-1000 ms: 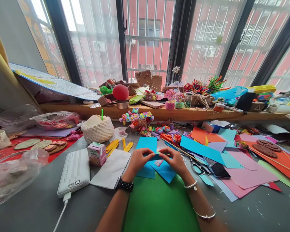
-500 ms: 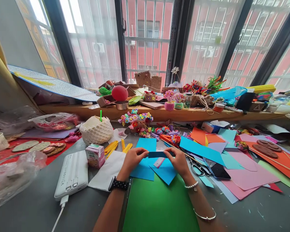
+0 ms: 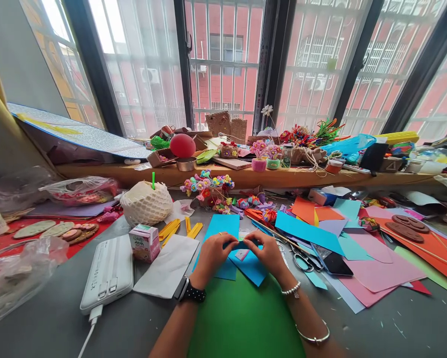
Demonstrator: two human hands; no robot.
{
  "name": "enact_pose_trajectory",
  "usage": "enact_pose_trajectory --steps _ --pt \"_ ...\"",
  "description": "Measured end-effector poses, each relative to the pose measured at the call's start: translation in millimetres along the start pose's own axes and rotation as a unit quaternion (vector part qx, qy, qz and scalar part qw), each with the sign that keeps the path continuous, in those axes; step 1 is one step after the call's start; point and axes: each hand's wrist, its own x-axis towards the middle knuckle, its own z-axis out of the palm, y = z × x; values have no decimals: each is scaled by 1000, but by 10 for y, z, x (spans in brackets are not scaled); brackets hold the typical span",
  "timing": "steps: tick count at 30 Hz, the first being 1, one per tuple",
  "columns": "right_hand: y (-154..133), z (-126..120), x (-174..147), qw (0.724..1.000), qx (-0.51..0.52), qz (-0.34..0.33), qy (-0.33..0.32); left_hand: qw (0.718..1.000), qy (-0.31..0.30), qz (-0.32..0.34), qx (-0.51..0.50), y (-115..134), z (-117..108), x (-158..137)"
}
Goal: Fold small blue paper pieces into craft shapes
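Big gray table (image 3: 141, 330) fills btm of pic. Lower L: white power bank (image 3: 109, 271). Mid L: little drink box (image 3: 144, 243), white paper (image 3: 167, 266), round thing (image 3: 146, 205) w/ green straw (image 3: 153, 181). Ctr: blue paper (image 3: 223, 224). Btm ctr: green board (image 3: 245, 318). Mid R: scissors (image 3: 308, 259), pink paper (image 3: 368, 296). Wood ledge (image 3: 163, 176) runs across mid of pic w/ round tin (image 3: 186, 164), pink pot (image 3: 258, 165) & green pot (image 3: 273, 164).

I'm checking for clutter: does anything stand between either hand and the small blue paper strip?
Nothing visible does: the left hand and right hand pinch the small blue paper strip directly. Larger blue sheets lie below, not between.
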Motion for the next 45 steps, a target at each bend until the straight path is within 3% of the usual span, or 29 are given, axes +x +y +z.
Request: enact_pose_trajectory --steps 7,12,14,22,29,32,35,39,45 --pt "141 -141 3 984 -20 105 144 999 22 -21 20 -63 -24 -2" --pt "6 -5 -10 1000 13 24 10 1000 -7 16 -8 -58 38 3" --pt "-29 39 -14 1000 -2 18 -8 1000 -8 25 -16 -63 43 5" --pt "29 -34 -7 994 8 101 36 999 50 -12 11 -116 -1 13" --pt "94 -101 -4 991 0 114 71 989 124 -77 28 -166 -61 9" --pt "93 -105 -8 992 6 107 66 987 152 -52 15 -157 -59 14" --pt "59 -61 -12 995 26 87 40 995 102 -4 -8 -119 -15 16" --pt "25 -12 -12 997 31 60 24 999 30 0 -9 -92 27 10" --pt "97 -72 2 995 -15 84 51 999 38 -11 26 -111 9 -3"
